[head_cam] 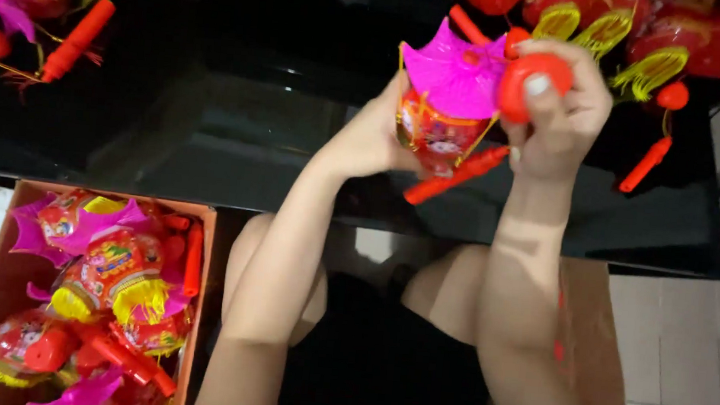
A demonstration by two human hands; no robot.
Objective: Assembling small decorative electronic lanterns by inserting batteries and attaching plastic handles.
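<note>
1. The left hand (374, 139) holds a toy lantern (441, 123) above the black counter (210, 129); its fingers are behind the lantern, so I cannot tell how they are placed.
2. The right hand (563, 116) pinches a red cap (531, 83) with its fingers, just beside the lantern's pink roof.
3. A red stick (458, 175) hangs under the lantern.
4. More lanterns lie in a box (200, 241) on the floor, at the left.
</note>
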